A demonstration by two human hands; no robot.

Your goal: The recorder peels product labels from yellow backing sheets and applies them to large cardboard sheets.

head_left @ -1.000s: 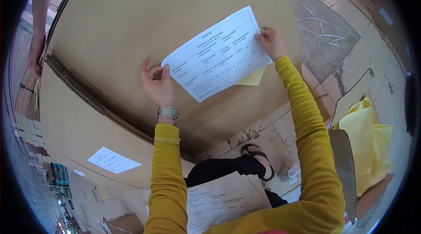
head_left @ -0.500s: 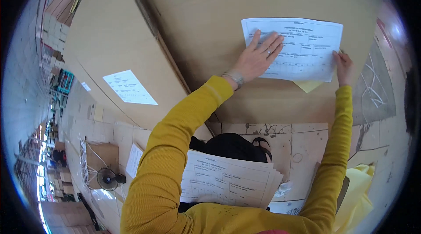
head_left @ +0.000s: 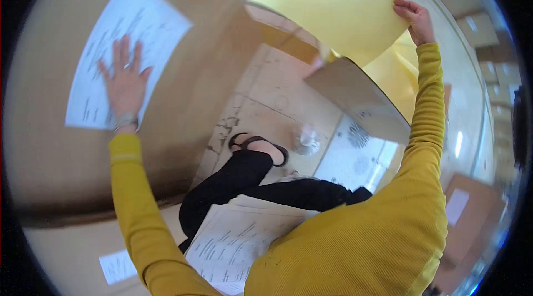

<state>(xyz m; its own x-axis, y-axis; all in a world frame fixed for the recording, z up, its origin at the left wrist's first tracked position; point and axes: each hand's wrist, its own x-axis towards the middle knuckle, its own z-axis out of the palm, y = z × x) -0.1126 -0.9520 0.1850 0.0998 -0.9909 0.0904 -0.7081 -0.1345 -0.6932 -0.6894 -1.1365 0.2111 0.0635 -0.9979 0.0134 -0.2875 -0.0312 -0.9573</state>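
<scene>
My left hand (head_left: 126, 85) lies flat with fingers spread on a white printed label sheet (head_left: 158, 24), pressing it against the side of a large cardboard box (head_left: 202, 57). Off to the right, my right hand (head_left: 417, 21) pinches the edge of a smooth yellow paper sheet (head_left: 338, 7). That sheet is above an open carton (head_left: 363, 96), where more crumpled yellow paper (head_left: 394, 71) shows. A stack of printed white sheets (head_left: 233, 237) rests on my lap.
Another labelled box bears a small white label (head_left: 117, 267) at the lower left. A crumpled clear plastic piece (head_left: 306, 140) lies on the tiled floor (head_left: 272, 96) near my sandalled foot. A brown carton (head_left: 472, 224) stands at the right, with several more boxes beyond.
My view has swung right. My right hand has left the label's edge and now holds a yellow sheet out by the open carton. The left hand stays on the label.
</scene>
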